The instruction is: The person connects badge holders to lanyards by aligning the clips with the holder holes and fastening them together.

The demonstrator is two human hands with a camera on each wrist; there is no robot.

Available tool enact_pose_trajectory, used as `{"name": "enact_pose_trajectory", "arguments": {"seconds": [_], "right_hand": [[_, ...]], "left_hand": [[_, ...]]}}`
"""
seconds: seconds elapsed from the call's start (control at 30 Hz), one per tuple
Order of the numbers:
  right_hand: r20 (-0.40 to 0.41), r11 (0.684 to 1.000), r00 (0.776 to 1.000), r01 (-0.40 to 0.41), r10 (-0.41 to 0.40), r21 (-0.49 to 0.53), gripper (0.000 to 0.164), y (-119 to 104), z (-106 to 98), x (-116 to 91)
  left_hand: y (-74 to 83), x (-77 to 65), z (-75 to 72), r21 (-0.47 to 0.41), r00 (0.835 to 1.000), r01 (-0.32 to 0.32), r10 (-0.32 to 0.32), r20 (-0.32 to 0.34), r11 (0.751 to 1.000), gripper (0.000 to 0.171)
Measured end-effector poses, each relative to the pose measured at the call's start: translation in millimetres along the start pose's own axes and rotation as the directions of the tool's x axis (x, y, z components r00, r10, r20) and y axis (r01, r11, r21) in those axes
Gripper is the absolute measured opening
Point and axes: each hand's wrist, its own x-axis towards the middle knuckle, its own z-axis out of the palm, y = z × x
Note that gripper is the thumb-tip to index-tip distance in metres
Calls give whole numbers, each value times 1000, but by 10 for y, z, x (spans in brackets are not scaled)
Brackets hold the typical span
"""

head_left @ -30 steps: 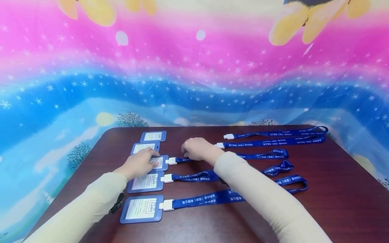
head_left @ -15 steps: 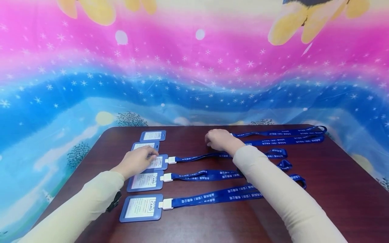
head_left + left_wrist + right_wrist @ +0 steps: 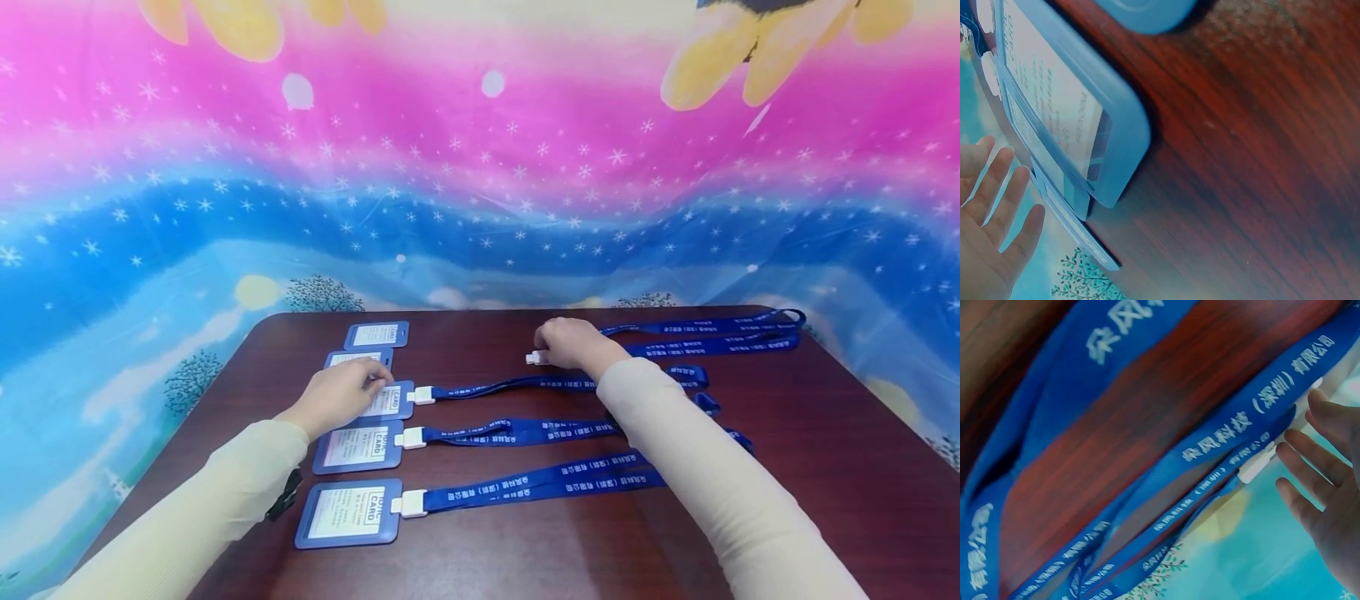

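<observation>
In the head view my left hand (image 3: 341, 396) is over the middle blue badge holder (image 3: 401, 400), its fingers loosely bent. The left wrist view shows that hand's fingers (image 3: 1013, 190) spread, with nothing between them. My right hand (image 3: 573, 343) hovers around the clip end of a blue lanyard (image 3: 701, 344) towards the back. The white clip (image 3: 535, 357) of this lanyard pokes out left of my fingers. From the right wrist, the right hand (image 3: 1332, 487) looks extended, its fingertips near a white clip (image 3: 1259, 467); contact is unclear.
Two more badge holders lie at the back left, the farthest holder (image 3: 377, 335) fully visible. Nearer me, a badge holder (image 3: 348, 514) and another beside it are joined to lanyards (image 3: 525, 483). The dark wooden table (image 3: 480, 558) meets a colourful backdrop (image 3: 480, 192) behind.
My right hand has left the middle lanyard and moved right and back to the clips of the far lanyards. My left hand has lifted slightly and stays over the middle badge holder.
</observation>
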Motion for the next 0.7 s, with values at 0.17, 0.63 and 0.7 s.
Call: {"name": "enact_pose_trajectory", "arguments": {"seconds": [0.17, 0.63, 0.7], "right_hand": [[-40, 1000, 999, -1, 0, -26, 15, 3, 85, -3], [-63, 994, 993, -98, 102, 58, 6, -61, 115, 76], [-61, 993, 992, -105, 109, 54, 6, -69, 114, 89]], "left_hand": [[-54, 41, -21, -60, 999, 40, -40, -4, 997, 21], [-161, 381, 0, -58, 977, 210, -211, -9, 976, 36], [-169, 423, 14, -38, 972, 234, -234, -7, 972, 40]]}}
